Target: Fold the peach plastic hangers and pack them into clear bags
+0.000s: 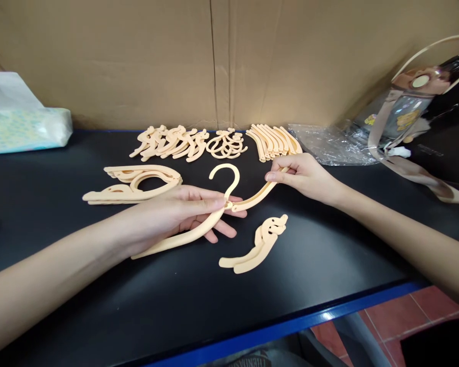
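Observation:
My left hand point(176, 211) pinches a cream plastic hanger hook point(237, 178) at its base, between thumb and fingers. A curved hanger arm point(187, 235) runs from that joint down to the left, beneath the palm. My right hand point(306, 178) is closed on the far end of a second curved hanger arm point(258, 198). The near end of this arm lies right beside the hook's base; I cannot tell whether they are joined. On the table below lie two short curved pieces point(256, 250), overlapping each other.
Folded hangers point(153, 193) lie stacked at left. Along the back are piles of short curved pieces point(172, 142), loose hooks point(226, 144) and long arms point(273, 141). A clear plastic bag point(329, 145) and strapped bottle point(413, 109) are right; a tissue pack point(26, 127) is far left.

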The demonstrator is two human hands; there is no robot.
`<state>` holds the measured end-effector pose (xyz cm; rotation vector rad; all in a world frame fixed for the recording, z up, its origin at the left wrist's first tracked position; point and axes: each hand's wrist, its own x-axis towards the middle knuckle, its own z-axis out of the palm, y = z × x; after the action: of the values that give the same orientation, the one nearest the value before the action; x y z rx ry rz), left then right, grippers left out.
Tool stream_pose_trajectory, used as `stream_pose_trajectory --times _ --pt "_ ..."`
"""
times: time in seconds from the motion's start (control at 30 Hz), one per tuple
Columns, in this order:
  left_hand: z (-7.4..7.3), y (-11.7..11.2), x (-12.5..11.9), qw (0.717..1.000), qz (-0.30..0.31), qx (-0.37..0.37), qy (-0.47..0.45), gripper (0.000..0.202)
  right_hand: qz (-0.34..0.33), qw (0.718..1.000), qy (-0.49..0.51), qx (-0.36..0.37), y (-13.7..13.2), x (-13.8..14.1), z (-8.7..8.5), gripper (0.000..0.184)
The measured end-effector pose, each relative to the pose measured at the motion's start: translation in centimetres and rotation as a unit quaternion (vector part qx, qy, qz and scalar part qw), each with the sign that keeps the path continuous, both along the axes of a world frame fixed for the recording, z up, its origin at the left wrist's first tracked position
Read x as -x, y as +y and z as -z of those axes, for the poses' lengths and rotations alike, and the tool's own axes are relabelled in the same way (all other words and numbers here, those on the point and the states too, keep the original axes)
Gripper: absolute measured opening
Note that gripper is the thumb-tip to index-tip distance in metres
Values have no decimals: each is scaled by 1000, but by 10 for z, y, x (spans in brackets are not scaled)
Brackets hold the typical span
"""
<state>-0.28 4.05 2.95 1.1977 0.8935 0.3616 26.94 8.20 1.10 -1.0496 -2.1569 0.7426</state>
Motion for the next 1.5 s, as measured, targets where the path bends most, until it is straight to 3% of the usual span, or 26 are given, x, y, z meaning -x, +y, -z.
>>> stream_pose_trajectory --times 0.17,0.43,0.73,0.93,1.17,1.27,1.4,1.5 --pt "1 -1 -1 1000 6 -12 -8 21 -6 1000 11 -3 0 0 0 50" --pt "0 -7 -9 999 -42 -28 -1 16 7 1000 17 24 0 1 3 52" --pt "5 -8 -6 995 -28 -92 11 15 23 998 7 51 -2 3 1 53" --pt "3 -14 -14 990 -38 -129 41 15 95 993 7 67 -16 12 -5 53" --pt "4 -19 -16 985 -66 -152 47 18 149 985 -59 -60 -20 13 -7 52" --pt "4 -20 -17 983 -80 -161 47 24 141 955 -178 -193 -24 15 -12 49" --pt "3 -20 -18 983 -88 -152 46 23 -20 888 -286 -359 -38 23 -15 53" --pt "1 -20 -17 987 -84 -131 35 18 -107 878 -302 -355 -44 26 -12 52"
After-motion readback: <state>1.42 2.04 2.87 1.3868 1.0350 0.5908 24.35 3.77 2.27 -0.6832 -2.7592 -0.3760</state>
